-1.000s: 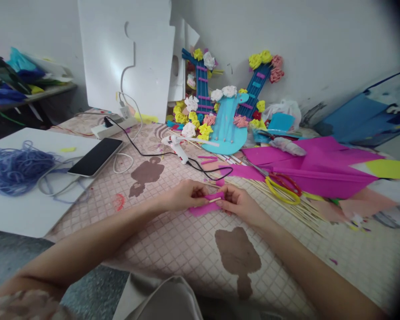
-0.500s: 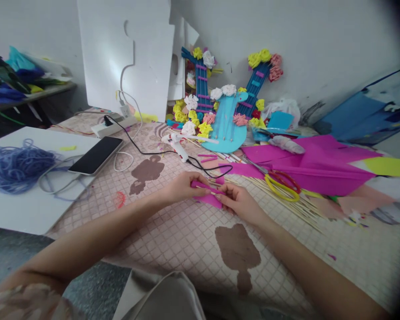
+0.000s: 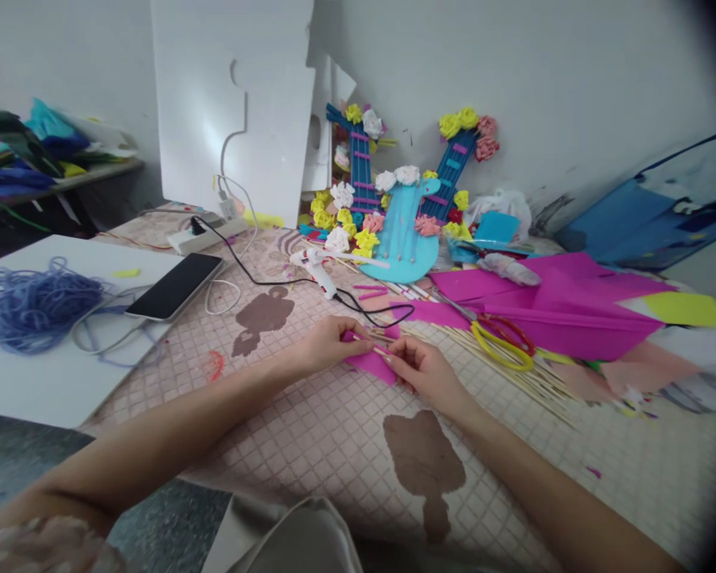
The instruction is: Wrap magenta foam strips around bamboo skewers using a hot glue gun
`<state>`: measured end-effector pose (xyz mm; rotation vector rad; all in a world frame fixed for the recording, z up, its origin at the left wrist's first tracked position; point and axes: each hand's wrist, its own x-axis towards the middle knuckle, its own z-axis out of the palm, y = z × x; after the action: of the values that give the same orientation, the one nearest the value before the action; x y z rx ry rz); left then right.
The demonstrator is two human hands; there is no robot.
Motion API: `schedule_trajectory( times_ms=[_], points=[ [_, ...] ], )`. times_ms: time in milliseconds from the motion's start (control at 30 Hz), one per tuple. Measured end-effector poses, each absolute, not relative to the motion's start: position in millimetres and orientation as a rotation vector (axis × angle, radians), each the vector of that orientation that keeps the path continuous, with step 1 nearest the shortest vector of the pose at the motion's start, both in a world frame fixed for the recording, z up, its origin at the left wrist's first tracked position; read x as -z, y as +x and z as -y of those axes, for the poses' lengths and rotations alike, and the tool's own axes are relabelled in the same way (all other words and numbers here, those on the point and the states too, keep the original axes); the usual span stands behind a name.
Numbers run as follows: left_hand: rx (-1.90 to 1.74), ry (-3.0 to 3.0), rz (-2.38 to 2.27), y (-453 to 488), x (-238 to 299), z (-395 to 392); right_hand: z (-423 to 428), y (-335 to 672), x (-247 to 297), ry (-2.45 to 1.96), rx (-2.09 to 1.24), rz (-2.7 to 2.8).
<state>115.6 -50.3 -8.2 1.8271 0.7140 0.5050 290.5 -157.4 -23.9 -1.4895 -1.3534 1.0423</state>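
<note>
My left hand (image 3: 327, 344) and my right hand (image 3: 421, 368) meet over the middle of the patterned mat. Both pinch a small magenta foam piece (image 3: 375, 362) and a thin wooden stick (image 3: 377, 348) that lies along its top edge. The fingers of each hand are closed on the piece, the left at its left end, the right at its right end. The foam rests low, close to the mat (image 3: 310, 430). Part of the piece is hidden under my right fingers.
Yellow-handled scissors (image 3: 501, 341) and a spread of wooden skewers (image 3: 513, 366) lie right of my hands, on magenta foam sheets (image 3: 573, 298). A glue gun (image 3: 317, 267), a phone (image 3: 176, 286), blue cord (image 3: 27, 302) and flowered blue guitar shapes (image 3: 402, 231) stand further back.
The hands have turned the magenta piece about the stick and shifted slightly up the mat; the foam now hangs below the stick rather than lying flat. The view has tilted a little.
</note>
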Motion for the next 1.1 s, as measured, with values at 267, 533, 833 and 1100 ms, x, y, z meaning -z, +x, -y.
schedule_trajectory(
  times_ms=[267, 533, 833, 1100],
  points=[
    [-0.431, 1.744, -0.566, 113.7, 11.0, 47.4, 159.9, 294.1, 24.1, -1.594, -0.867, 1.446],
    [-0.378, 1.695, -0.5, 112.5, 12.2, 46.7, 157.8, 293.8, 21.3, -1.547, -0.834, 1.456],
    [-0.433, 1.808, -0.48, 112.5, 16.6, 46.1, 158.6, 293.0, 24.3, -1.502, -0.871, 1.448],
    [-0.436, 1.776, -0.419, 112.1, 12.8, 46.1, 159.3, 291.4, 21.4, -1.474, -0.91, 1.453]
  ],
)
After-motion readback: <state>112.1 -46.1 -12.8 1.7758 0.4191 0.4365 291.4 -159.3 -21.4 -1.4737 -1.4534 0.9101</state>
